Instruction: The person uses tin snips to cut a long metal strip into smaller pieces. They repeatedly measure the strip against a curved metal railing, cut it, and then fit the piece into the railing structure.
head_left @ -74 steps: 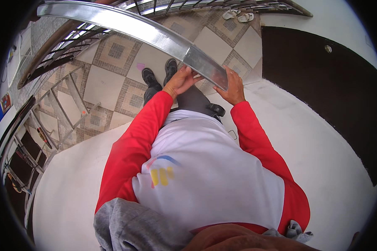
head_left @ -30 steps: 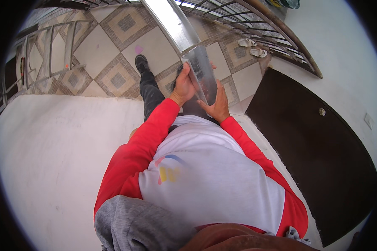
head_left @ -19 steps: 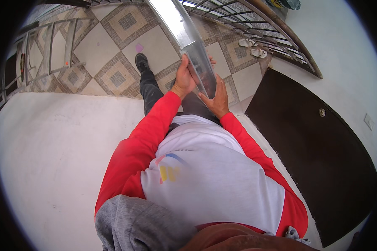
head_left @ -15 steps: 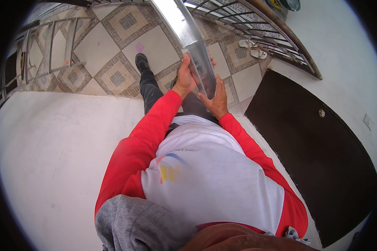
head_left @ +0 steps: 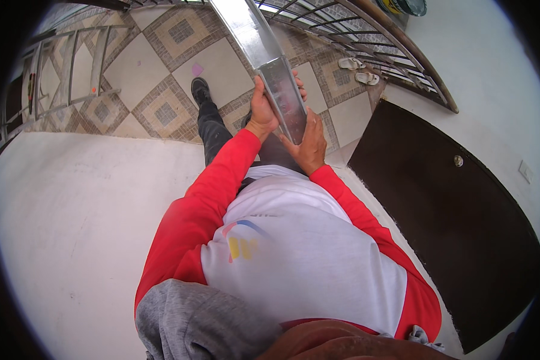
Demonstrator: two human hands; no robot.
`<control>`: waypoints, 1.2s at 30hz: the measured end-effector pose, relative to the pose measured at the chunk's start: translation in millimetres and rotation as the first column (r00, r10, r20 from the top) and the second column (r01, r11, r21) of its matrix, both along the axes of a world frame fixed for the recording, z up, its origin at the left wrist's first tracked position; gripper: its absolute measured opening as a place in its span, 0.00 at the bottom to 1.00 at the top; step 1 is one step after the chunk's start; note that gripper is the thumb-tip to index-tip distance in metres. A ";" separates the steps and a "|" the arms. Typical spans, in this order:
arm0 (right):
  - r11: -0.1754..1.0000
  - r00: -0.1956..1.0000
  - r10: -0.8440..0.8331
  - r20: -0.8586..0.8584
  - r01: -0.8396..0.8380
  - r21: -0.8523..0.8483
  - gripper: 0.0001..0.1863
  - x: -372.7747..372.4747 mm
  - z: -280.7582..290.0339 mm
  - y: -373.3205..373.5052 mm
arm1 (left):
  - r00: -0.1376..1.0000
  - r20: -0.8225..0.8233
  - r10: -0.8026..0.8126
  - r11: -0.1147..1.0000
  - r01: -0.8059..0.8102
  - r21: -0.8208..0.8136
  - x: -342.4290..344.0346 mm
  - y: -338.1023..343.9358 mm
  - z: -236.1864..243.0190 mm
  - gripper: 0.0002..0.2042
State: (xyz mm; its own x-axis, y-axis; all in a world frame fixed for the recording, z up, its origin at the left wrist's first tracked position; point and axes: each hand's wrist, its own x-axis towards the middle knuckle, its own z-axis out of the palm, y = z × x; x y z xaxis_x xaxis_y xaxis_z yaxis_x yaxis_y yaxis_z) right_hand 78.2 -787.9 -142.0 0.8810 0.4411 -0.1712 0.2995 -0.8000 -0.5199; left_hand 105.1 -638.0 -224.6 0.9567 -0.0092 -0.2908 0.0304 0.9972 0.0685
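A long, shiny metal channel (head_left: 240, 27) runs from the top edge toward me, ending in a duller grey section (head_left: 282, 99) with a seam where the two meet. My left hand (head_left: 264, 108) grips that section near the seam, thumb along its left side and fingertips showing past its right side. My right hand (head_left: 309, 141) is wrapped round the lower end, thumb at the bottom corner and fingers up the right side. My legs and dark shoe (head_left: 201, 91) are below the piece.
Metal railings with a wooden handrail (head_left: 429, 72) curve across the top right, beside white sandals (head_left: 366, 78) and a bucket (head_left: 402, 6). An aluminium ladder (head_left: 72, 66) is at left on tiled floor (head_left: 138, 69). A dark brown door (head_left: 438, 216) is at right, a white surface (head_left: 84, 210) lower left.
Since 2.5 seconds ago my view has turned and the channel has swung from diagonal to pointing away from me, still in both hands. In the last second it shifted slightly up.
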 end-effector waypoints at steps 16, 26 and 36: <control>0.997 0.997 0.035 0.075 -0.030 -0.071 0.55 -2.8 -10.3 -4.8 | 0.996 0.087 0.014 0.999 -0.018 0.041 -8.4 4.4 -1.0 0.52; 0.995 0.993 0.076 0.094 -0.070 -0.066 0.56 3.0 -10.3 -7.5 | 0.998 0.062 0.030 0.997 -0.034 0.062 -12.3 7.3 8.0 0.53; 0.999 0.999 0.048 0.020 -0.048 0.023 0.55 5.7 -13.0 -4.3 | 0.999 0.049 0.004 1.000 -0.005 0.018 -5.9 10.3 2.1 0.49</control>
